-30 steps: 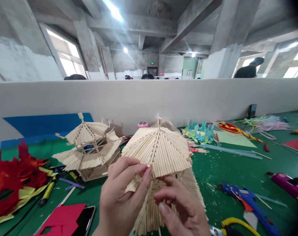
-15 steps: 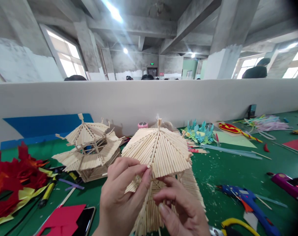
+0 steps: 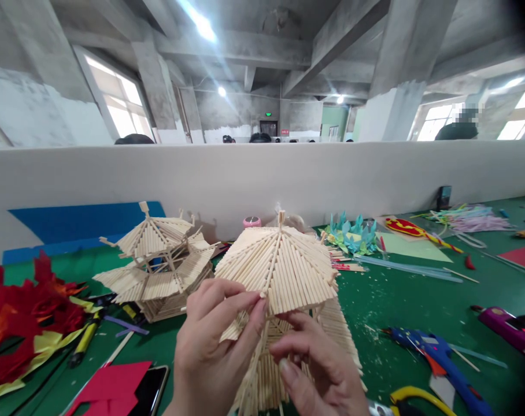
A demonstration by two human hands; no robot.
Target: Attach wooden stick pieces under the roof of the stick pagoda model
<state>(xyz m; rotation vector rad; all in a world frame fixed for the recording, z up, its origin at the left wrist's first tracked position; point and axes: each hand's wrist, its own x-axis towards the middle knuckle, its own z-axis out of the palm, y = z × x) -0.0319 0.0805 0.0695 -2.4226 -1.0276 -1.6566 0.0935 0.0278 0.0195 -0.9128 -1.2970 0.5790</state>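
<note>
A pagoda model [image 3: 295,271] built of thin wooden sticks stands in front of me, its sloped roof topped by a short stick finial. At the roof's near corner, thumb and forefinger of my left hand [image 3: 221,341] pinch the end of a small wooden stick piece [image 3: 263,294]. My right hand [image 3: 317,361] is just under the near eave, fingers loosely bent and thumb apart from them. Its upper fingertips reach the underside of the roof edge; whether they press on it I cannot tell. Both hands hide part of the lower tier.
A second stick pagoda [image 3: 158,260] stands at left, beside red and yellow paper shapes [image 3: 23,318]. A phone [image 3: 152,390] lies partly under red card [image 3: 110,384]. At right are a blue glue gun [image 3: 436,352], a purple glue gun [image 3: 511,329] and yellow-handled pliers [image 3: 418,396]. A white partition [image 3: 262,179] runs behind.
Hardly anything differs. Both hands keep their places at the roof corner, and the view has shifted very slightly.
</note>
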